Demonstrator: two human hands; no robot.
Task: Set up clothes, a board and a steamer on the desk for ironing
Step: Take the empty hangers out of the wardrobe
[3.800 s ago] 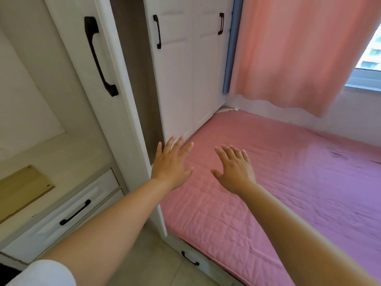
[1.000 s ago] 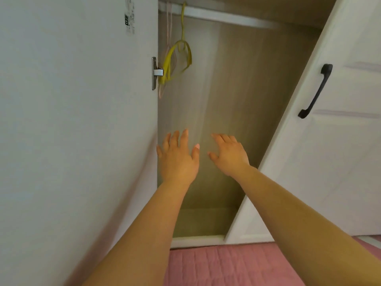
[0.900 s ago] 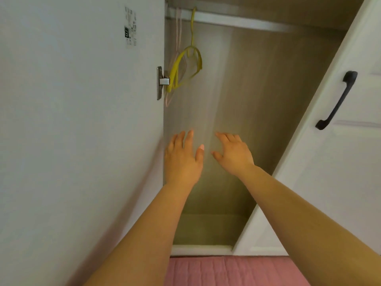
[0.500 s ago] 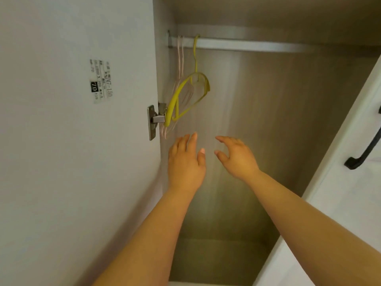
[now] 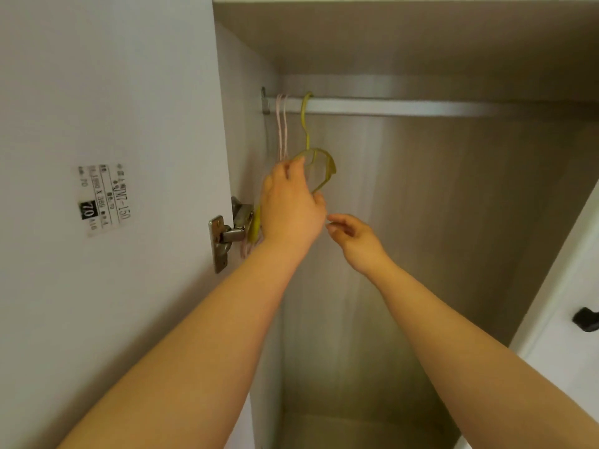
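Observation:
I look up into an open wardrobe with no clothes, board or steamer in view. A yellow hanger (image 5: 329,171) hangs by its hook from the rail (image 5: 405,106) at the top left. My left hand (image 5: 290,209) is raised to it and grips it, fingertips at its top and thumb by its lower arm. The hand hides most of the hanger's middle. My right hand (image 5: 355,241) hovers just right of and below the left, fingers loosely curled and holding nothing.
Two thin pink hangers (image 5: 282,131) hang left of the yellow one, against the side wall. The open left door (image 5: 129,92) carries a label (image 5: 103,199) and a metal hinge (image 5: 223,236). A white door with a black handle (image 5: 585,319) is at right.
My view tilted up from the bed into the wardrobe. My left hand rose from below the yellow hanger and took hold of it. My right hand stayed just beside and below.

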